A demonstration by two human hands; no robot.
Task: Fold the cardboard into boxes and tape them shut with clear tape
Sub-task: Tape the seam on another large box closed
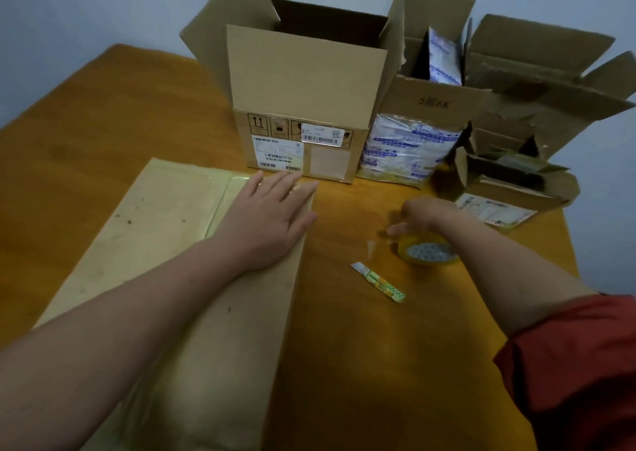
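Your left grip [272, 220] lies flat with straight fingers, pressing the far right corner of the flattened cardboard [165, 230]. The sheet runs from under that palm back toward you and out to its left. Expect it to be light, stiff across the panels and bending only at the creases, so take it by an edge beside a fold. Your right grip [421, 214] is blurred against the tape roll [428, 252], which sits just beneath it. I cannot tell whether it holds the roll.
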